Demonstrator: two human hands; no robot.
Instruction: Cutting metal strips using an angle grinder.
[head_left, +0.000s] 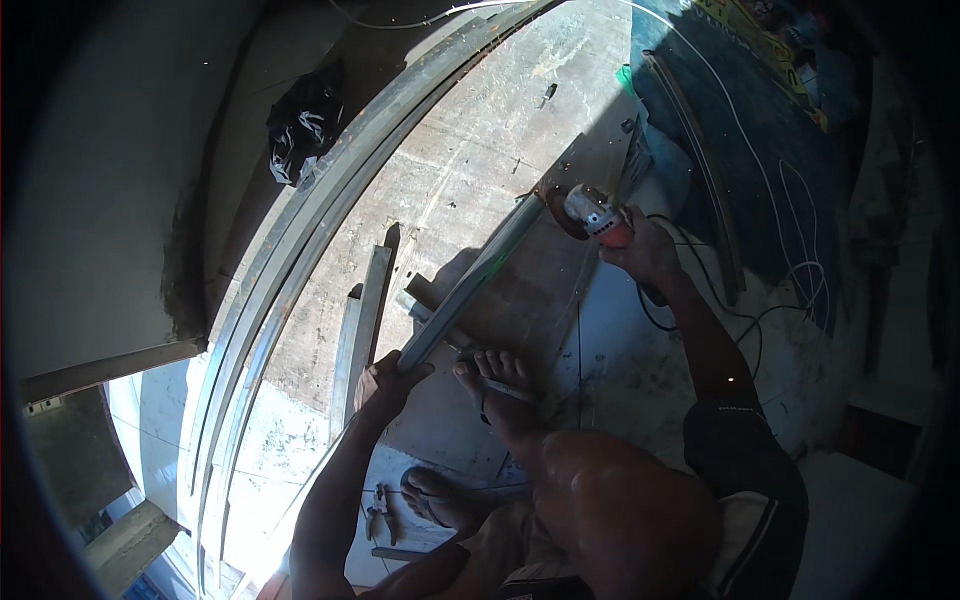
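My left hand (pixel 388 388) is closed around the near end of a grey metal tube (pixel 470 285), which slants away to the upper right. A bright green mark shows partway along the tube. In my right hand (pixel 648 252) is a red and silver angle grinder (pixel 600 216), fingers wrapped round its body. The grinder's disc (pixel 566 212) is at the tube's far end; whether it touches cannot be made out. Small orange specks float around it. A short piece of metal (pixel 412 304) lies under the tube, near my foot (pixel 500 385).
Long metal bars (pixel 290 260) run along the left, beyond them a black plastic bag (pixel 305 125). Shorter tubes (pixel 370 310) lie beside my left hand. Pliers (pixel 380 515) rest near my other foot. Cables (pixel 760 320) loop across the right, near more metal lengths (pixel 705 180).
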